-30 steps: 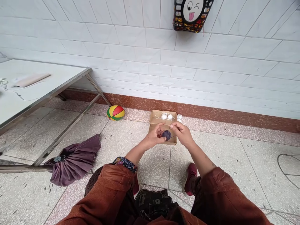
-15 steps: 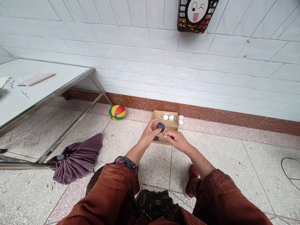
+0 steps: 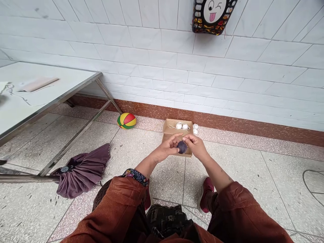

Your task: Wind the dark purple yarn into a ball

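Note:
A dark purple-grey ball of yarn is gripped in my left hand, between thumb and fingers. My right hand is closed in a pinch at the ball's upper right side; the strand in its fingertips is too fine to make out now. Both hands are above an open cardboard box on the floor. Two white yarn balls with loose ends lie in its far part. Two more white balls sit outside, against the box's right side. My hands hide much of the near part.
To the left stands a metal-framed table bearing a pinkish folded item. A colourful ball and a pleated purple cloth item are on the floor. A black basket hangs on the tiled wall. A wire loop appears at right.
The dark yarn ball has moved right and nearer to me with my left hand. My right hand has come up beside it, and the two hands are closer together.

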`<state>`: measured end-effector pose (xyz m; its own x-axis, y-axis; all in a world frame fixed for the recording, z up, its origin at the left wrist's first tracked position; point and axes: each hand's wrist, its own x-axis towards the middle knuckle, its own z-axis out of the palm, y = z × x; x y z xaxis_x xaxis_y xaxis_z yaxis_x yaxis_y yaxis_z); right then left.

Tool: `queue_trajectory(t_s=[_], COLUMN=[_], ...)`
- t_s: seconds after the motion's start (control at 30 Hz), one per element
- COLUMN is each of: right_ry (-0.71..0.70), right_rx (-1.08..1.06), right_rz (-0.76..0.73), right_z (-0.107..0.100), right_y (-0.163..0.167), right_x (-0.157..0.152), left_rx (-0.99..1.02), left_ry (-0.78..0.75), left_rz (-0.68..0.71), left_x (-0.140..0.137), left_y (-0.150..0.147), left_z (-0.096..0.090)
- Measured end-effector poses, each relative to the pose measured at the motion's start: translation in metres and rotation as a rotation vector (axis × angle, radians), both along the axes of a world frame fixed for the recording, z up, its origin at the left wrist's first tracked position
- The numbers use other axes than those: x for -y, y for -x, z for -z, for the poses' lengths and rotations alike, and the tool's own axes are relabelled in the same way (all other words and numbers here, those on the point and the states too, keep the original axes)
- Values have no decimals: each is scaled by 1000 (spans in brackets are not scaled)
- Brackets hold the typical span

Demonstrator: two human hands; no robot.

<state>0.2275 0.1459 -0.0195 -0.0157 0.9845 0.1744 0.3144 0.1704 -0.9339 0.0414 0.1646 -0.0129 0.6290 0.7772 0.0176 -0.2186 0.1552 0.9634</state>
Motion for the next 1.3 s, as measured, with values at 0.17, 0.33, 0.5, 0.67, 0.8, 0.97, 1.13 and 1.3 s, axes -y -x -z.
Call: queue_trajectory(t_s=[0.17, 0.33, 0.5, 0.67, 0.8, 0.97, 1.13, 1.3], right_ry=[-32, -48, -27, -86, -145, -139, -182, -234], right_rx=[128, 253, 217, 103, 60, 33, 81, 167], right_rz=[6, -63, -204, -251, -148, -99, -65, 23], right_z=[11, 16, 4, -11, -13, -10, -7, -5], right_y=[4, 4, 5, 5, 3, 1, -1, -3], right_x=[1, 6, 14, 15, 11, 8, 6, 2], left_rx=[97, 82, -99, -226, -128, -86, -122, -86], left_ry=[116, 193, 49, -69, -25, 50, 53, 65], left_rz=[0, -169, -350, -352, -221, -132, -120, -64], left_x=[-1, -4, -10, -9, 1, 10, 11, 13], left_y=[-3, -5, -7, -10, -12, -9, -7, -8], left_z=[-4, 1, 9, 15, 10, 0, -1, -1])
